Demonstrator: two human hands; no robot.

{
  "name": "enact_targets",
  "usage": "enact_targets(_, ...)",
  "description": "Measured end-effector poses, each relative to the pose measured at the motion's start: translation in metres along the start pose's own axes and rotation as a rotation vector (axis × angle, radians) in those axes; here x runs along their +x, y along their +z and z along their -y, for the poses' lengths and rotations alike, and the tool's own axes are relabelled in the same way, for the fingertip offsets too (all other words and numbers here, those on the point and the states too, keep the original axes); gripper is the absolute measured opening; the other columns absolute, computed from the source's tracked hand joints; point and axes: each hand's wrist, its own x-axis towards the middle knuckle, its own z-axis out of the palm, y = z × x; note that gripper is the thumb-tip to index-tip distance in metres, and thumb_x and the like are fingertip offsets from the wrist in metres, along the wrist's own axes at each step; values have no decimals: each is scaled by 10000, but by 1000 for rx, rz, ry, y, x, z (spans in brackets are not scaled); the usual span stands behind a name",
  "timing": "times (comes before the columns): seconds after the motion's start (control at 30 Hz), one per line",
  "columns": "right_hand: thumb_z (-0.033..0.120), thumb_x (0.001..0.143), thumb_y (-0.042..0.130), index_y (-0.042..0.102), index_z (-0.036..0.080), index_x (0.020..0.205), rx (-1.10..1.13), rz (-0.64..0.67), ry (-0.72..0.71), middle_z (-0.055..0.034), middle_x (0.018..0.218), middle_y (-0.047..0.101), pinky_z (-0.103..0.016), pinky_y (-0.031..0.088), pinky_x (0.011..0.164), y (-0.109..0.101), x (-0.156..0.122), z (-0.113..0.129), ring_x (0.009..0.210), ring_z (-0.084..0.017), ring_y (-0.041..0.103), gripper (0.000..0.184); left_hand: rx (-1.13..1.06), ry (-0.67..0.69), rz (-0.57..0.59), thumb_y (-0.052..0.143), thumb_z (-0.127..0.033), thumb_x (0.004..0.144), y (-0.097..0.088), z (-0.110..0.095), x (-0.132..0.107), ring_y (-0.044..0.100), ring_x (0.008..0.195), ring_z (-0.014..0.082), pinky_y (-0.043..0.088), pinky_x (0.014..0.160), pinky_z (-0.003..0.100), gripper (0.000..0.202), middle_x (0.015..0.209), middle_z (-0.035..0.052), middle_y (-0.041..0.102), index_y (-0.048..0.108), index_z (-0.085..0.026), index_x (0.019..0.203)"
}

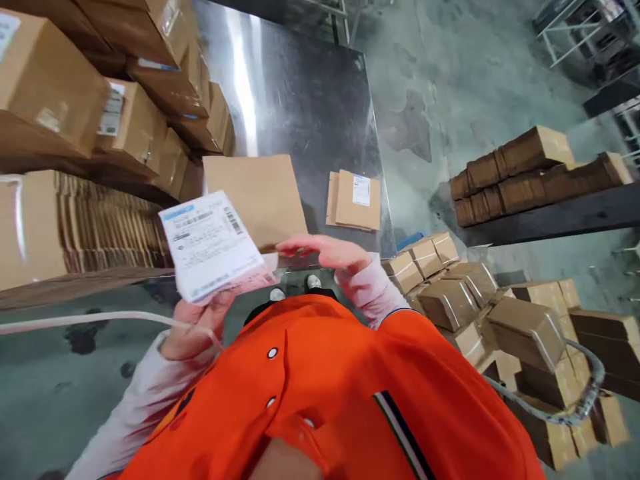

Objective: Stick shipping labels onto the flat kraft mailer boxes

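Note:
My left hand (193,327) is closed on a stack of white printed labels (210,243) with barcodes, held up over the table's near edge. My right hand (327,252) lies with fingers stretched flat at the near edge of a flattened cardboard sheet (255,197) on the shiny metal table (300,100). A small folded cardboard box with a white label (355,199) rests on the table to the right of my right hand. My orange shirt fills the bottom of the view.
Labelled cardboard boxes (130,127) are piled at the table's left, over a stack of flat cartons (100,227). More small boxes (500,313) lie heaped on the floor at right, and others (530,167) sit on a dark shelf. A white cable (90,320) crosses lower left.

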Motion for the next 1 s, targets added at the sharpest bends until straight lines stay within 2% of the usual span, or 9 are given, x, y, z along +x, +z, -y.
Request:
enact_targets(0.07,811,572,806,768,196,1011,205,10,-97,-76,995,755,-323,585,853,45,7,6,998,-234,698,757,13,-11,237,778,-628,720,6,3,3,605,1313,409,387,1219,533,396,1084,70,802,854,-293,917)
enact_targets(0.13,771,686,768,767,191,999,317,-195,-74,-64,959,761,-320,583,800,76,6,5,920,-220,700,659,31,-46,453,873,-584,613,7,3,11,620,1278,430,408,1195,544,365,1083,87,802,840,-284,818)
enact_targets(0.17,736,739,748,769,187,978,328,-283,-46,-58,944,763,-321,579,786,85,5,2,888,-215,697,599,12,-68,465,919,-552,550,8,2,16,631,1256,428,424,1182,536,404,1105,92,798,831,-276,832)
enact_targets(0.33,577,742,814,788,165,971,163,-287,24,-43,911,766,-300,566,757,80,2,-12,824,-199,694,472,-252,-113,-63,931,-496,567,24,-7,36,707,998,299,574,958,398,564,1051,99,795,752,-178,998)
enact_targets(0.43,464,763,833,777,193,1141,-20,-298,-27,-42,1033,777,-280,560,822,57,7,-2,898,-187,710,468,-165,-110,-80,865,-503,615,44,-13,40,683,816,249,576,778,344,476,870,81,774,742,-138,894)
enact_targets(0.53,348,908,699,815,227,1066,-293,-251,-73,-22,974,792,-275,538,869,38,9,17,893,-178,723,231,-127,-68,-160,795,-549,654,64,-13,38,660,770,221,552,730,316,467,826,57,737,716,-155,890)
enact_targets(0.8,368,913,719,824,307,1014,-455,-290,-135,-16,1010,800,-313,550,892,31,6,24,922,-207,731,158,-120,14,-526,681,-605,742,103,2,36,507,641,157,481,651,273,488,603,-5,501,418,-231,573)
enact_targets(0.9,339,892,728,815,265,876,-414,-257,-192,-25,973,784,-312,559,858,21,17,26,892,-195,716,115,-176,-26,-527,761,-621,669,103,-5,43,562,683,171,506,672,271,509,617,-3,537,442,-230,600)
enact_targets(1.0,313,810,795,796,228,793,-441,-221,-208,-40,1048,763,-336,542,944,1,50,34,1000,-210,701,87,-326,-147,-244,913,-533,509,90,-10,52,688,872,245,562,774,310,533,850,54,731,662,-192,835)
